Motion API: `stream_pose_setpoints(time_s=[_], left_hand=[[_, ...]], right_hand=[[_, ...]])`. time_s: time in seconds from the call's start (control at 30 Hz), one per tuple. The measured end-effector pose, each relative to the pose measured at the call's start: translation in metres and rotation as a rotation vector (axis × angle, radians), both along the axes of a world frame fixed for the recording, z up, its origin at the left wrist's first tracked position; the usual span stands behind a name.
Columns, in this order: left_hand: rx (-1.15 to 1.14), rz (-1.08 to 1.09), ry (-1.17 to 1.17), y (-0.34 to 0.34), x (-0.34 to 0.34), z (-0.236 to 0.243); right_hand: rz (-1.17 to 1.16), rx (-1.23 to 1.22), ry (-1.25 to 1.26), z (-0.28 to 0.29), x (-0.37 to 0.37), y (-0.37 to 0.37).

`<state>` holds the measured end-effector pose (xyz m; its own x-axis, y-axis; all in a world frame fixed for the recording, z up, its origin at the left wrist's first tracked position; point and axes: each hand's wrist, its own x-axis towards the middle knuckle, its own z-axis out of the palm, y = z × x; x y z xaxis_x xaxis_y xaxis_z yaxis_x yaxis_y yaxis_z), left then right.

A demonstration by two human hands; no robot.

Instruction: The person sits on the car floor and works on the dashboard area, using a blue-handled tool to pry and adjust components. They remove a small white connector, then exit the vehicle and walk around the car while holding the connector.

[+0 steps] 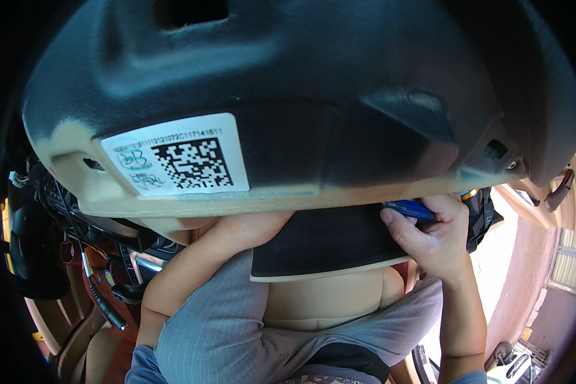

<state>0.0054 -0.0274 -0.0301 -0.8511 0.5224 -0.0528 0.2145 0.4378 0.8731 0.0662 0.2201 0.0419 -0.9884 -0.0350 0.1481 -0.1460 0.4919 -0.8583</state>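
Note:
A large moulded black panel (288, 137) with a beige lower edge fills the upper part of the head view. Beneath that edge, a flat black board (329, 246) with a pale rim lies over my lap. My right hand (436, 238) is closed round a slim blue tool (409, 208), held against the board's right side; its tip and exact kind are hard to make out. At the board's left side rests my left hand (259, 229), its fingers hidden behind the moulded panel's edge.
A white label (176, 155) with a square code is stuck on the moulded panel. I sit inside a car, with a beige seat (326, 302) between my legs. Cables and a black cord (105, 306) hang at the left. Past the right side, an open beige door (560, 192) shows.

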Motion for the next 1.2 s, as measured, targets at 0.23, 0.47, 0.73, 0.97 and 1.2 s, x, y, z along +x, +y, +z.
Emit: stream_pose_setpoints(time_s=[0.23, 0.47, 0.73, 0.97, 1.2], left_hand=[[0.085, 0.028, -0.057, 0.003, -0.001, -0.003], [0.157, 0.005, -0.063, 0.005, -0.004, -0.004], [0.167, 0.032, 0.018, 0.008, -0.002, -0.002], [0.130, -0.020, 0.026, 0.006, -0.004, -0.003], [0.058, -0.001, 0.038, 0.006, -0.002, -0.001]], right_hand=[[0.046, 0.002, 0.028, -0.004, -0.003, 0.005], [0.059, 0.099, 0.069, 0.002, -0.001, 0.001], [0.075, 0.054, -0.002, 0.006, -0.003, 0.003], [0.096, 0.008, -0.068, 0.009, -0.010, 0.005], [0.101, 0.012, -0.052, 0.009, -0.010, 0.004]])
